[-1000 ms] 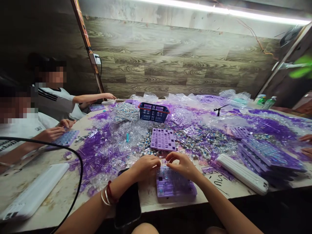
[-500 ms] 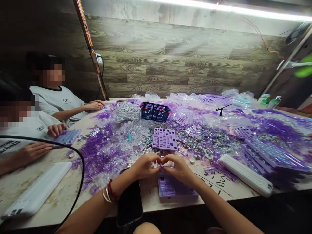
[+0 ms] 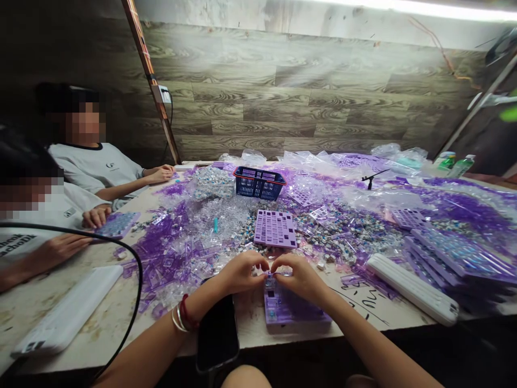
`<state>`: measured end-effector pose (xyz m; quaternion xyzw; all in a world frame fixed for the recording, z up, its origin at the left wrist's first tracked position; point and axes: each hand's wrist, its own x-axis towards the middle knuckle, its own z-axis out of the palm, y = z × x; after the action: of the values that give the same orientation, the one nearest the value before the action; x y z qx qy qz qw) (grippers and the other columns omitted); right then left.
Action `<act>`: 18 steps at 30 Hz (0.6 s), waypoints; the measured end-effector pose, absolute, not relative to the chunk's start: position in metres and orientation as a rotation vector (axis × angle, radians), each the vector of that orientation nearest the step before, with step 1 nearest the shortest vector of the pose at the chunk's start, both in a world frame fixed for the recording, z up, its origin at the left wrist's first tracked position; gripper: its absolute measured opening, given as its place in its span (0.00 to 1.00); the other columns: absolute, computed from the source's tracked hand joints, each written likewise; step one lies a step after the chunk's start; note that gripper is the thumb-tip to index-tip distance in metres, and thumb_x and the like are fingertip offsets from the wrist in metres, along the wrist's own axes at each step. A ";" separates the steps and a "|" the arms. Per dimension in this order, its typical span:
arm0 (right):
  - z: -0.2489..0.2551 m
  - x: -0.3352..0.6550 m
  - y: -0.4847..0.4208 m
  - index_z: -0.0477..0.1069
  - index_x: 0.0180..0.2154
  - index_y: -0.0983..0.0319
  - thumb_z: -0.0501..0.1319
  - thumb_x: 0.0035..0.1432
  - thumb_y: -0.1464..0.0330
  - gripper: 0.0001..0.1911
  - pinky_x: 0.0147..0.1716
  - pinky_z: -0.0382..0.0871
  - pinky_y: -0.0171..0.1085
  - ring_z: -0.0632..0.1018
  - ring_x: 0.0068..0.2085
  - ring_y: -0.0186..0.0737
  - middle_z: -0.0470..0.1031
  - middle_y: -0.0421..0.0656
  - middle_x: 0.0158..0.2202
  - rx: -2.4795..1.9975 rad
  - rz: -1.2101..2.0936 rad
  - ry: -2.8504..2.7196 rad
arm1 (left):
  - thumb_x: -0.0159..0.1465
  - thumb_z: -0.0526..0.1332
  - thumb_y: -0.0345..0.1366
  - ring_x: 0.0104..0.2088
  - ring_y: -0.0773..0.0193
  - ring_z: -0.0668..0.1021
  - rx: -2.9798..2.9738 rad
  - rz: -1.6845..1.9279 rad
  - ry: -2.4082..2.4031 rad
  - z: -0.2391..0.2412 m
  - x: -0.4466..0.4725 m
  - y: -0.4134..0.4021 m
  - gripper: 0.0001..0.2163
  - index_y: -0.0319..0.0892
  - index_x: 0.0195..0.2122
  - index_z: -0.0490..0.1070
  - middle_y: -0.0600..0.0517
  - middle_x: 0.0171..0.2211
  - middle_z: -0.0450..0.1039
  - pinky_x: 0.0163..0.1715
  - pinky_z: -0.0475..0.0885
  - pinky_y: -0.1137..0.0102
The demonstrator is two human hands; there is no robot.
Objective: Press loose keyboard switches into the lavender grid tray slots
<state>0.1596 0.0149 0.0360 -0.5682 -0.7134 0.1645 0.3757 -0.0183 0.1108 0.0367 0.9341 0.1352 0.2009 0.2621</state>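
Purple keyboard (image 3: 293, 311) sits on the pale table (image 3: 250, 318) near its front edge, just in front of the person, its far part half covered by the hands. Left hand (image 3: 242, 272) and right hand (image 3: 302, 275) each curl thumb and forefinger into a near-closed ring, tips almost meeting above the keyboard's far left corner. A tiny pale piece (image 3: 270, 276) shows between the fingertips — whether either hand pinches it or only touches it, I cannot tell. A second ago the right hand was spread more loosely over the keyboard; now both sets of fingertips have come together, so the work seems narrowed to that one small spot.

Just beyond lies a lilac plate (image 3: 276, 229) with square openings, a spread of small white and blue parts (image 3: 351, 229) to its right and purple clear pieces (image 3: 169, 264) to the left. A black phone (image 3: 218, 334) lies under the left forearm; a stack of purple keyboards (image 3: 456, 264) stands well to the right. Farther left, a co-worker's hand (image 3: 97, 216) rests at another keyboard (image 3: 119, 223) — fingers less busy than a second ago.
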 end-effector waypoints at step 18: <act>0.046 0.158 0.020 0.79 0.29 0.61 0.59 0.48 0.86 0.16 0.36 0.69 0.32 0.79 0.33 0.37 0.80 0.42 0.31 -1.357 0.344 -2.127 | 0.56 0.64 0.31 0.28 0.68 0.76 2.257 0.505 0.369 0.029 -0.015 0.120 0.04 0.40 0.29 0.80 0.50 0.28 0.76 0.30 0.68 0.77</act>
<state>0.1579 0.0204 0.0456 -0.5096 -0.7986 0.1292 0.2932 -0.0155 0.1200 0.0285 0.8877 0.1452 0.1984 0.3892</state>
